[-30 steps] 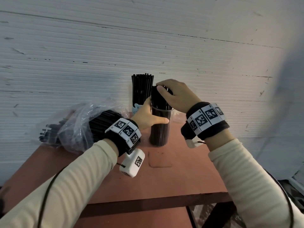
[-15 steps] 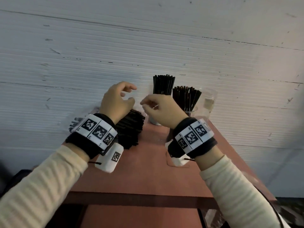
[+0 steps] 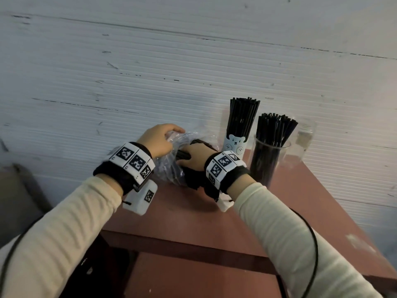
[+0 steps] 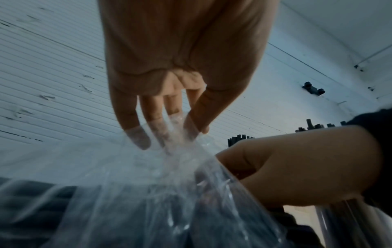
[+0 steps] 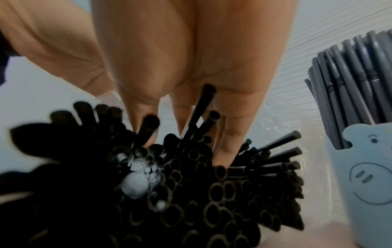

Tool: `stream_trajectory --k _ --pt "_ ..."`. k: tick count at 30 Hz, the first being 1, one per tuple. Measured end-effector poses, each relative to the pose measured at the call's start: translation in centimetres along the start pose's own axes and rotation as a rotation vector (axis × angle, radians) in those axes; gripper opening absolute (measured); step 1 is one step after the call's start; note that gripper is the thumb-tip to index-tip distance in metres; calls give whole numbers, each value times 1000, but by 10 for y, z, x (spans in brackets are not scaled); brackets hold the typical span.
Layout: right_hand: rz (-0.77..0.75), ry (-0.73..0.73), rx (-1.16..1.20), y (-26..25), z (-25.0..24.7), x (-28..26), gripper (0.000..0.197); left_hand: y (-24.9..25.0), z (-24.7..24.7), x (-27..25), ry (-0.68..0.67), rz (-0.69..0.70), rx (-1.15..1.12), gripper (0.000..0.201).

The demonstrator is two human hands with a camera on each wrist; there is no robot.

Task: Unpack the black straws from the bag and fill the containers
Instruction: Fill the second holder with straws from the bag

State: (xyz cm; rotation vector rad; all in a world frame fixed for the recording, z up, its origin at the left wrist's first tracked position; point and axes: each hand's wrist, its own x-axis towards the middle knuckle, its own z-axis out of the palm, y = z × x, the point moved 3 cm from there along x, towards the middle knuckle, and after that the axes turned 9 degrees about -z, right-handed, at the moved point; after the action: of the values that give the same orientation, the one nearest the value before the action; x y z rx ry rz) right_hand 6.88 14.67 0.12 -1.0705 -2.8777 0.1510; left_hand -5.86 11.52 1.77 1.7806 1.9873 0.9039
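A clear plastic bag (image 3: 169, 168) of black straws (image 5: 191, 193) lies at the table's back left. My left hand (image 3: 171, 134) pinches the bag's plastic (image 4: 148, 184) between thumb and fingers and holds it up. My right hand (image 3: 187, 155) is inside the bag's mouth, fingers (image 5: 229, 142) dug in among the straw ends and curled round a bunch. A pale blue bear cup (image 3: 235, 145) and a clear glass (image 3: 266, 164) stand to the right, both packed with upright black straws. How many straws the right hand holds is hidden.
An empty clear container (image 3: 303, 143) stands at the back right, behind the glass. The red-brown table (image 3: 214, 222) butts against a white ribbed wall (image 3: 150, 72). Its front edge and right edge are near my forearms.
Both hands came away from the clear glass, hung in the air over the table, then dropped to the bag. The left took the plastic and the right went into the straws.
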Motion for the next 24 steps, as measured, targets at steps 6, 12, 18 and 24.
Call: stream_trajectory --k 6,12,18,24 --pt "-34 6 109 7 3 8 49 -1 -12 7 59 127 -106 66" --pt "-77 23 140 11 5 11 38 -9 -12 12 38 139 -195 63" --pt "-58 175 282 22 -1 4 28 -8 -13 10 0 90 -177 52" --pt "-25 265 442 35 -16 -16 21 -9 -11 5 -14 76 -156 54"
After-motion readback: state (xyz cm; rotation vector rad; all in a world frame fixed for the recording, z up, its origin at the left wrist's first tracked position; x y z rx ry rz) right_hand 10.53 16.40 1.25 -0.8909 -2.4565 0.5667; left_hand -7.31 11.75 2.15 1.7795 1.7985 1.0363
